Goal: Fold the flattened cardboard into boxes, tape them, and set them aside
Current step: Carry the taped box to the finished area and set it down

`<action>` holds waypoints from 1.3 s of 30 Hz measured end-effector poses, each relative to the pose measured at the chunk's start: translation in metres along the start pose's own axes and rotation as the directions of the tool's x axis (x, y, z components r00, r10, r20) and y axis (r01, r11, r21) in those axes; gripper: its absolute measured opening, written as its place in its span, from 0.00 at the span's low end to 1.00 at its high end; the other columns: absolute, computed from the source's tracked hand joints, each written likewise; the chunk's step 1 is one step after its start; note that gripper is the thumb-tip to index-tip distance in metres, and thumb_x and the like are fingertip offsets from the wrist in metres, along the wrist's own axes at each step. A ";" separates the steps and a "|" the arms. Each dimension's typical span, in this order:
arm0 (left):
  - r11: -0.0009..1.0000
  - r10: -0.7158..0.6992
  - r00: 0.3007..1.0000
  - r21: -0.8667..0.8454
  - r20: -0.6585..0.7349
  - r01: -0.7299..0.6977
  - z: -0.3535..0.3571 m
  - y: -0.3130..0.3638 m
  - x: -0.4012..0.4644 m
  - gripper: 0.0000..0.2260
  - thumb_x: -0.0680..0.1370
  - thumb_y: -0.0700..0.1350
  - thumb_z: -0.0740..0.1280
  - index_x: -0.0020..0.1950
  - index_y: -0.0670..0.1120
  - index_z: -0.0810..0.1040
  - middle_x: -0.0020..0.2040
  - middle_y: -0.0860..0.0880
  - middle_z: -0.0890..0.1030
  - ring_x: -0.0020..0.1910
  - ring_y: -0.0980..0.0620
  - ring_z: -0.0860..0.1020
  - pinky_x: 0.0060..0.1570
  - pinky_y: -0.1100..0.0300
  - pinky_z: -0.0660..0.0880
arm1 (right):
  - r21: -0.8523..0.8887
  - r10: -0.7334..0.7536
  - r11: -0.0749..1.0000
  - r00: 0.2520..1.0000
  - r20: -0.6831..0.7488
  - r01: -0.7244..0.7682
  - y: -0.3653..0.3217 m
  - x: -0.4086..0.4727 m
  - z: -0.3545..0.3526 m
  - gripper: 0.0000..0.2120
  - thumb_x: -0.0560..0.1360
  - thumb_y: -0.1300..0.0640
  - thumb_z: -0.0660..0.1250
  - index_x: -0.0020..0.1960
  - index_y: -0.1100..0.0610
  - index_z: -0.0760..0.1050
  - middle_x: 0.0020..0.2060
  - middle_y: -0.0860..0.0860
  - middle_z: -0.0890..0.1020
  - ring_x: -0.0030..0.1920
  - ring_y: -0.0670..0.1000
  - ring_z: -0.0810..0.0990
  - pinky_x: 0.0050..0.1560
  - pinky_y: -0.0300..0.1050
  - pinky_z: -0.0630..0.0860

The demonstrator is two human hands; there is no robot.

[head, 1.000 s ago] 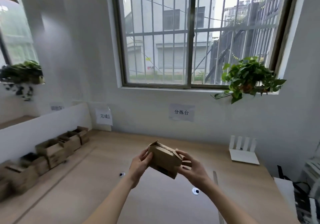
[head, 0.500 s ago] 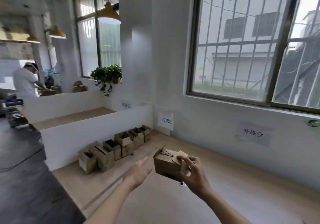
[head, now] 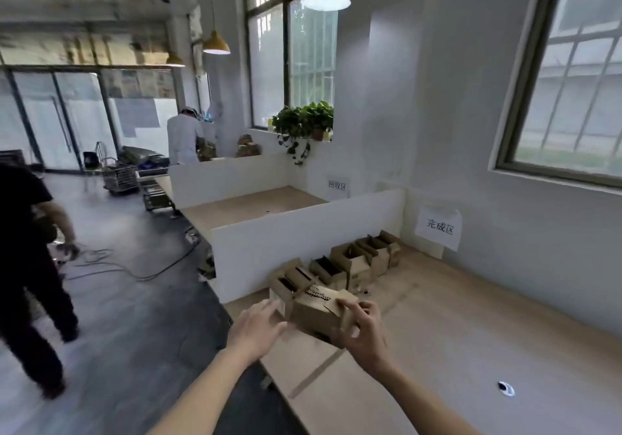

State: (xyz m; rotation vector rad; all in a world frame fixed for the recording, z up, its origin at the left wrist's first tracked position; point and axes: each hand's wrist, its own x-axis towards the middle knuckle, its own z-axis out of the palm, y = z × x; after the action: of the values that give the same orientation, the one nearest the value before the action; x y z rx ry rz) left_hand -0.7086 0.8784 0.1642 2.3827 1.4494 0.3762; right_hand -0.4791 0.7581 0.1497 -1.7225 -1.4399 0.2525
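Observation:
A small folded cardboard box (head: pixel 314 313) with a jagged top flap is held above the wooden table's left end. My right hand (head: pixel 361 332) grips its right side, fingers curled over the flap. My left hand (head: pixel 257 327) is flat with straight fingers beside the box's left face, just off it or barely touching. Just behind it, a row of several folded boxes (head: pixel 350 264) stands along the white divider (head: pixel 303 236).
The wooden table (head: pixel 471 350) stretches right, with a cable grommet (head: pixel 506 388) in it. A paper sign (head: pixel 439 227) hangs on the wall. A person in black (head: pixel 23 266) walks on the floor at left; another in white (head: pixel 183 140) stands far back. Cables lie on the floor.
The view has swung left toward the row of finished boxes. My right hand carried the box left with it. My left hand came off the box and flattened beside it.

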 end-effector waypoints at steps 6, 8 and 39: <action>0.992 -0.059 0.998 0.112 -0.017 0.061 0.007 -0.100 0.060 0.31 0.81 0.63 0.60 0.82 0.55 0.56 0.82 0.51 0.57 0.80 0.52 0.56 0.78 0.54 0.51 | -0.004 -0.005 1.000 0.996 0.086 0.006 0.010 0.074 0.116 0.28 0.71 0.46 0.75 0.70 0.43 0.74 0.59 0.48 0.68 0.58 0.49 0.72 0.58 0.35 0.70; 0.989 -0.075 0.997 0.128 -0.008 0.075 0.014 -0.130 0.087 0.32 0.81 0.64 0.60 0.82 0.56 0.56 0.82 0.52 0.57 0.80 0.53 0.56 0.79 0.54 0.51 | 0.010 0.006 1.000 0.994 0.111 -0.007 0.017 0.099 0.153 0.27 0.72 0.46 0.75 0.70 0.43 0.74 0.60 0.48 0.67 0.57 0.48 0.71 0.58 0.35 0.70; 0.986 -0.164 0.866 0.094 0.473 0.135 0.205 -0.334 0.376 0.29 0.82 0.64 0.58 0.81 0.60 0.56 0.81 0.53 0.57 0.80 0.50 0.56 0.77 0.51 0.56 | -0.164 0.499 0.865 0.850 0.171 -0.475 0.207 0.291 0.487 0.26 0.74 0.54 0.74 0.66 0.42 0.67 0.71 0.56 0.64 0.65 0.60 0.76 0.56 0.53 0.81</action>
State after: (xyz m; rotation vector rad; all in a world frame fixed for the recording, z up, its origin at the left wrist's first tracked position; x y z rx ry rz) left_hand -0.7297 1.3294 -0.1381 2.1685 1.3982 -0.2875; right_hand -0.5486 1.2508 -0.1928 -2.2000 -1.1474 0.6523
